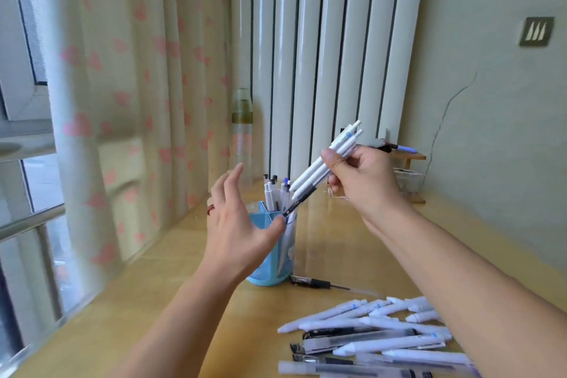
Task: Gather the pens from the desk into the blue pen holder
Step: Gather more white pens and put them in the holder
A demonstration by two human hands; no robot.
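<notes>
A home room: heart-print curtain (122, 101), radiator (331, 55), wooden desk (184, 285).

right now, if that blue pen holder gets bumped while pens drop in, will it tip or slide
The blue pen holder looks tall, narrow and probably light, so it could tip. The left hand is open beside it, likely steadying. The smooth desk may let it slide.
</notes>
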